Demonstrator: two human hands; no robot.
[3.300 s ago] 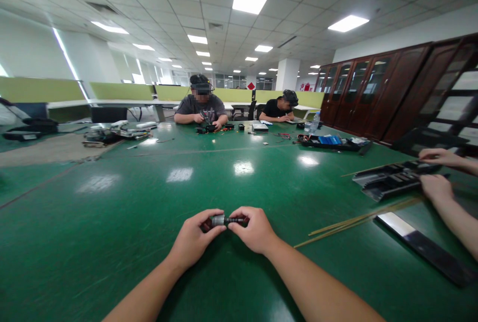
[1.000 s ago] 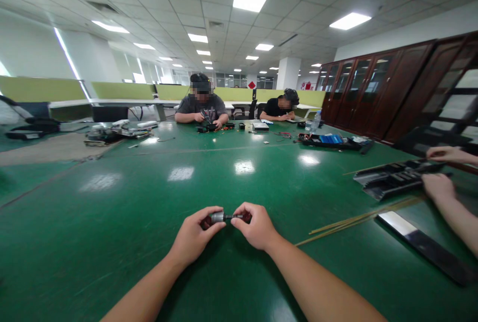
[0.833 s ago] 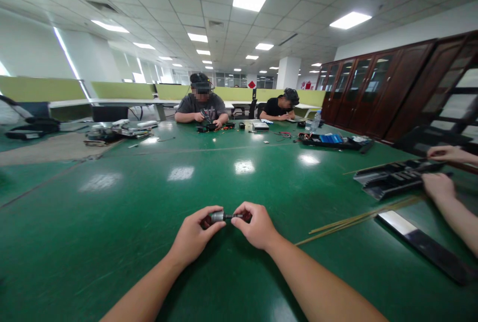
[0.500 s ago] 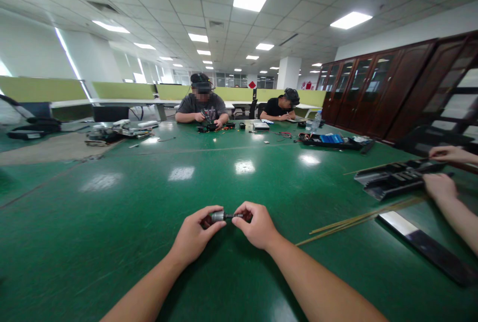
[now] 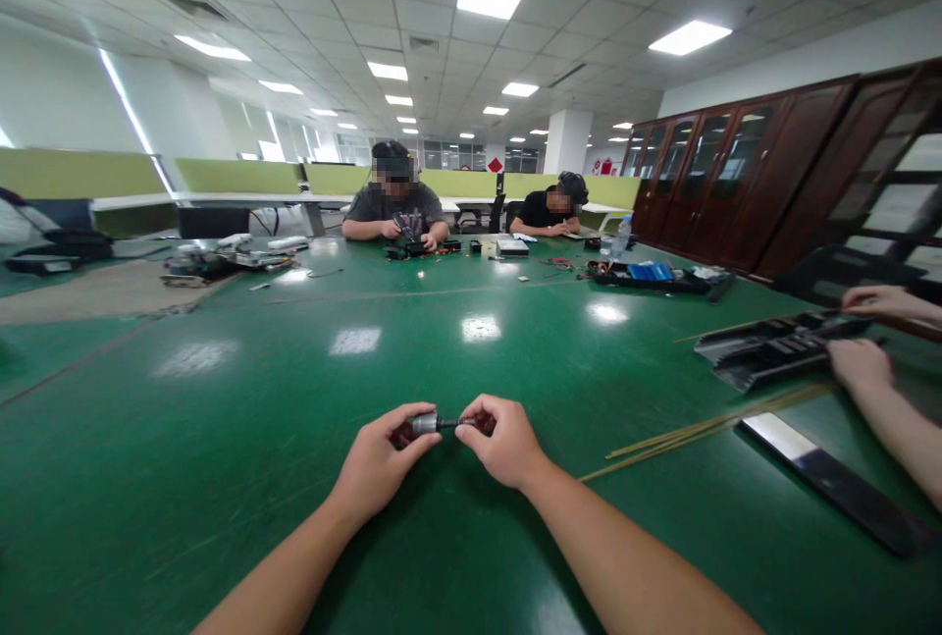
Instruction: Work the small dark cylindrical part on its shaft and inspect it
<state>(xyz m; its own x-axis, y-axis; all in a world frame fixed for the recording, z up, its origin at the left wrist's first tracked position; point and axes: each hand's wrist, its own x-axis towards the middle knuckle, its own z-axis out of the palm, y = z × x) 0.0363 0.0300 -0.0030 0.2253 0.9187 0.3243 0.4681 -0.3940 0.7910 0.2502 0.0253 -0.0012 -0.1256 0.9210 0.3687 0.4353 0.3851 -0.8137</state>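
At far left, on the green table (image 5: pixel 280 399): dark bag (image 5: pixel 63 250), then mat (image 5: pixel 80 291) with jumbled parts (image 5: pixel 228 260) at its right edge.

Center, near edge: left hand (image 5: pixel 372 468), thumb and fingers closed narrowly around metal cylinder (image 5: pixel 425 424); left end of cylinder hidden in fingers. Opposite, across table: person (image 5: pixel 393 208), both hands at dark parts. Projecting rightward from cylinder, roughly level: dark shaft (image 5: pixel 450 422), exposed between the two hands. At right end of shaft: right hand (image 5: pixel 504 444), fingertips pinched tightly on shaft. Location of cylinder and shaft: low over near middle of table; contact with surface cannot be told.

Farther right, far side: white box (image 5: pixel 512 248), second person (image 5: pixel 549 213) bent forward, bottle (image 5: pixel 624 235), tray (image 5: pixel 688 288) with blue items inside.

Right side: thin rods (image 5: pixel 684 436) lying slantwise; grooved black housing (image 5: pixel 772 350) behind rods; dark panel (image 5: pixel 846 493) in front, pale at left end. At far right: co-worker's near hand (image 5: pixel 860 363), touching housing.
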